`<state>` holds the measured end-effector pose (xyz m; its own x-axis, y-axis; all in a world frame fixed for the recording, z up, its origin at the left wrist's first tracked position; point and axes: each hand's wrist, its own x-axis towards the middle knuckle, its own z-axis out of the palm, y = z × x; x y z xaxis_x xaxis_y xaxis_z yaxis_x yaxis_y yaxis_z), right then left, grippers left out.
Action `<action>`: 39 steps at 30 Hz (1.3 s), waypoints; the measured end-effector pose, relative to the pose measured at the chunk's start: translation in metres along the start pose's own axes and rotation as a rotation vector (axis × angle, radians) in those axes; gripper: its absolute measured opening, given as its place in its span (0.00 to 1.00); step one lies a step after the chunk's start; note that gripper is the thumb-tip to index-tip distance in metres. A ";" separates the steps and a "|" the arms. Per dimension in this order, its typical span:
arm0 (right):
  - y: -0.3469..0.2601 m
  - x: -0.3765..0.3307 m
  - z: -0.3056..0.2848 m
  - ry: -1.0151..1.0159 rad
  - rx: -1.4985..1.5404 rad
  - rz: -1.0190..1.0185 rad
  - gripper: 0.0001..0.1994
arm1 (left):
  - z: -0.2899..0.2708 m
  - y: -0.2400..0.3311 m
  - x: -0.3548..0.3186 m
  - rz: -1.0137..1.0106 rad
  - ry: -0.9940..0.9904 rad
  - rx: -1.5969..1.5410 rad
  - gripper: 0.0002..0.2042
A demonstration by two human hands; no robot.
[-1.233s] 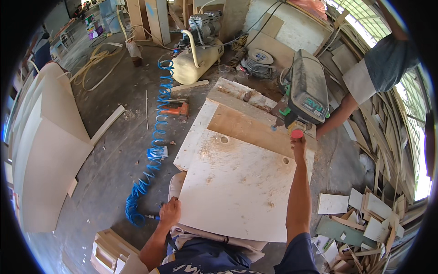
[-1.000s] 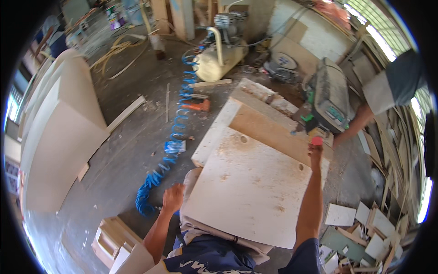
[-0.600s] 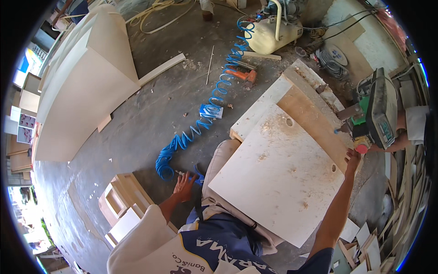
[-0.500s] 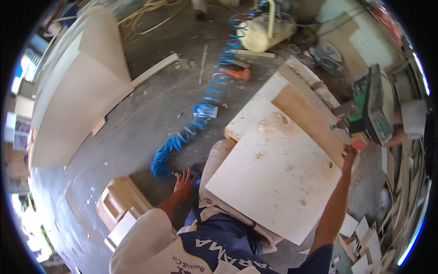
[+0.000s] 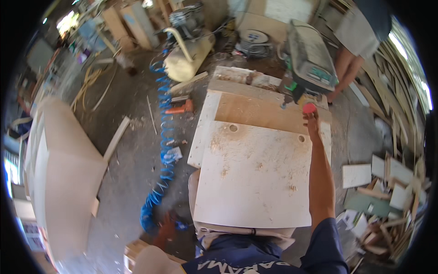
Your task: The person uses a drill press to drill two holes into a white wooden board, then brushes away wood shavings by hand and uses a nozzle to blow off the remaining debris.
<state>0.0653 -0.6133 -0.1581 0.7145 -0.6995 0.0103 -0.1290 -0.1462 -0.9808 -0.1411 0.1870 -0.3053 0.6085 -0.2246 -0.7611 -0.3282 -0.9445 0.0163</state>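
Note:
A drill press [image 5: 312,59] with a long grey head and a green part stands beyond the work surface. My right arm is stretched forward, and the fingers of my right hand [image 5: 311,124] close around its round red knob [image 5: 310,108]. Before me lies a white panel [image 5: 260,178] strewn with wood shavings, with two round holes near its far edge. A brown board [image 5: 255,110] lies just past it. Low at my left side, my left hand [image 5: 167,226] is dark and blurred, next to the end of a blue coiled air hose [image 5: 147,218]; its fingers are unclear.
A yellowish air compressor [image 5: 187,57] and an orange tool [image 5: 181,108] are on the floor ahead. Large pale curved panels [image 5: 68,182] stand at the left. Wood offcuts [image 5: 388,196] are heaped at the right. Another person's legs [image 5: 349,71] show beyond the drill press.
The view has swung, so the panel now lies squarer before me. My right hand stays at the red knob. My left hand, spread earlier, now appears lower and blurred beside the hose.

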 end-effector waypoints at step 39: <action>-0.034 -0.011 0.033 -0.099 -0.165 0.064 0.37 | -0.441 0.066 0.074 0.108 0.569 -0.093 0.19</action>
<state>0.0842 -0.5780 -0.1313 0.7639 -0.6405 -0.0785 -0.2817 -0.2216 -0.9335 0.2003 0.0023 -0.0745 0.8757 -0.3901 -0.2846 -0.3608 -0.9203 0.1514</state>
